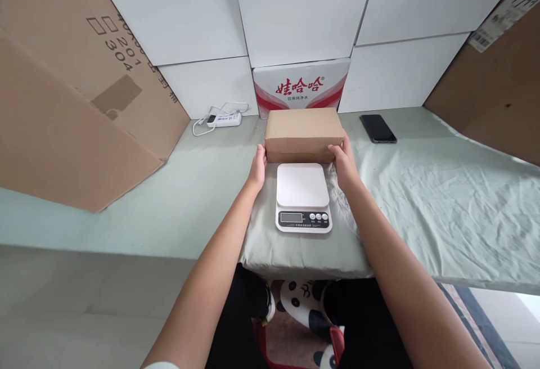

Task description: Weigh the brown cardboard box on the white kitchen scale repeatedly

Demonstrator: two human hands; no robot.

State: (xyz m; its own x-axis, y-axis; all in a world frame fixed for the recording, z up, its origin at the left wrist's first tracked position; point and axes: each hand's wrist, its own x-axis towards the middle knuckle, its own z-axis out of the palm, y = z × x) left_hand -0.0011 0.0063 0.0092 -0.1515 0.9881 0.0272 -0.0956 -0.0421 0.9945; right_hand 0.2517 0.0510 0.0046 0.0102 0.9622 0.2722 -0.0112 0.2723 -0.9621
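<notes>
A closed brown cardboard box [304, 124] sits at the back middle of the cloth-covered table, just behind a white kitchen scale [302, 186]. My left hand [257, 166] presses against the box's left side, its fingers partly hidden. At the right end, my right hand [343, 161] grips the box, with the thumb on its front face and the other fingers behind the side. The scale's flat white platform carries nothing, and its dark display shows no digits I can read. Three round buttons lie right of the display.
Behind the box stands a white carton with red lettering [301, 85]. A white power strip with a cable [224, 120] lies at back left, a black phone [378, 129] at back right. Large cardboard sheets [54, 76] flank the table, and white boxes [299, 9] form the back wall.
</notes>
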